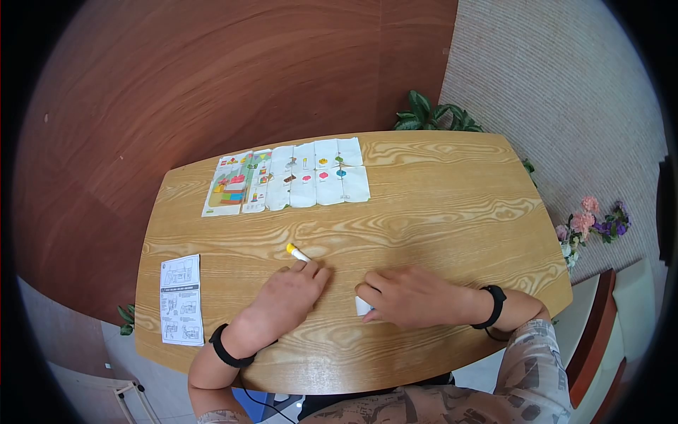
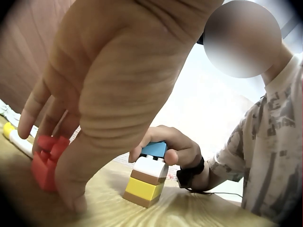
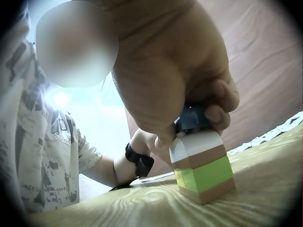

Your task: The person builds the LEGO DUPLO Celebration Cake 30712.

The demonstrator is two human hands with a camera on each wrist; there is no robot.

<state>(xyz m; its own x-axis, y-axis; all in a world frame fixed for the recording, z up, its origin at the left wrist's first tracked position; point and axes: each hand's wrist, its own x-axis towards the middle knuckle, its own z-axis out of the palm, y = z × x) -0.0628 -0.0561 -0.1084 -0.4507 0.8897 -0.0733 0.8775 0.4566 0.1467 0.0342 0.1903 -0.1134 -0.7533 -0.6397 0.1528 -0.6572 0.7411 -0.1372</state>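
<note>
We see a wooden table across the head view's centre. Below centre are the left hand and right hand. In the left-wrist view, we find a block stack lower centre; the left hand curls round a red block, lower left; the right pinches a blue block atop the stack.

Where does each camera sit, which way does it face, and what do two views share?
Head: head-worn, facing forward and down at the table; both arms, left hand, right hand and shirt show.
Left wrist: wrist-worn, facing the red piece and, beyond, the block stack; both hands and shirt show.
Right wrist: wrist-worn, facing the block stack close up; right hand, left arm and shirt show.
Both wrist views share the block stack, right hand at its top.
</note>
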